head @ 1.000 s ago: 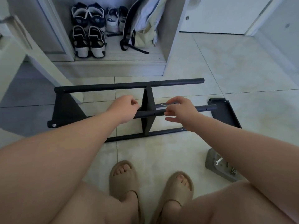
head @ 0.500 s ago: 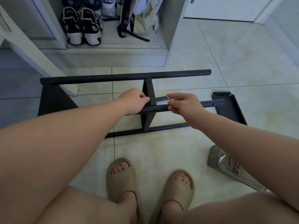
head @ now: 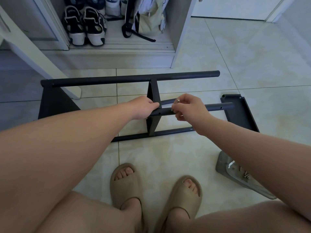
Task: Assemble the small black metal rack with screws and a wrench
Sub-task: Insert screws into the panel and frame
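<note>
The black metal rack (head: 127,79) lies on the tiled floor in front of me, with long tubes joined by a central upright bracket (head: 153,98). My left hand (head: 143,106) grips the middle tube beside that bracket. My right hand (head: 188,107) pinches a small silvery piece, a screw or wrench (head: 178,100), just above the same tube (head: 218,107), to the right of the bracket. A loose black side panel (head: 242,113) lies on the floor at the tube's right end.
A clear plastic bag (head: 235,174) with screws and a small wrench lies on the floor at right, partly under my forearm. My feet in beige slippers (head: 124,184) are near the bottom centre. A cabinet with shoes (head: 84,29) and a bag (head: 148,19) stands behind the rack.
The view shifted slightly; both hands stay on the middle tube. My right hand's fingers moved a little while pinching the small silvery piece at the tube.
</note>
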Action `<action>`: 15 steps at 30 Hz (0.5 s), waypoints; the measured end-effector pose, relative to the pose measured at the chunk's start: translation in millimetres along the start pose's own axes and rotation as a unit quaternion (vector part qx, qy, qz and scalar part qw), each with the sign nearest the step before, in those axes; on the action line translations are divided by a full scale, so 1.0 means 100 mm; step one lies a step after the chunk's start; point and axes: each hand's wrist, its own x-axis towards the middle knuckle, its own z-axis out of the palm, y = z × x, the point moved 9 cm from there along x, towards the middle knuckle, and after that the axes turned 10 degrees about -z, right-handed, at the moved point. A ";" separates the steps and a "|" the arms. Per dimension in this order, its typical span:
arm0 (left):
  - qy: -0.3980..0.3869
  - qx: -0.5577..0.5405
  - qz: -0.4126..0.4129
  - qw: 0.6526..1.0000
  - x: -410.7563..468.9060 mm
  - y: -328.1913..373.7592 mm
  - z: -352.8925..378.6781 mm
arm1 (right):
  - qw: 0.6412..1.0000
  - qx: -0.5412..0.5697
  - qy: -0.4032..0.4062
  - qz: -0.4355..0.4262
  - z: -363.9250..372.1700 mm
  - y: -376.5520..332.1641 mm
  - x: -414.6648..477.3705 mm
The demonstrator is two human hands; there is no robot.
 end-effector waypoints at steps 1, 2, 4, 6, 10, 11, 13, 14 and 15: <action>-0.004 0.001 -0.002 1.000 0.00 0.00 0.01 | 1.000 -0.008 -0.009 -0.001 0.03 0.00 -0.01; -0.007 0.001 -0.003 1.000 0.00 0.00 0.02 | 1.000 -0.017 -0.021 -0.002 0.06 0.01 -0.02; -0.008 -0.003 -0.003 1.000 0.00 0.01 0.02 | 0.999 -0.026 -0.038 -0.005 0.12 0.01 -0.05; -0.008 -0.006 -0.005 1.000 0.00 0.02 0.01 | 0.999 -0.025 -0.046 -0.004 0.15 0.01 -0.07; -0.012 -0.010 -0.009 1.000 0.00 0.01 0.00 | 0.997 -0.047 -0.065 -0.005 0.20 -0.02 -0.08; -0.018 -0.018 -0.009 1.000 0.01 0.00 0.01 | 0.996 -0.049 -0.068 -0.007 0.21 -0.03 -0.08; -0.028 -0.040 -0.005 0.999 0.01 0.00 0.03 | 0.996 -0.048 -0.078 -0.009 0.24 -0.04 -0.09; -0.031 -0.046 -0.002 0.998 0.01 0.01 0.04 | 0.995 -0.045 -0.086 -0.010 0.25 -0.04 -0.10; -0.032 -0.047 0.002 0.998 0.01 0.01 0.04 | 0.994 -0.042 -0.096 -0.011 0.27 -0.03 -0.11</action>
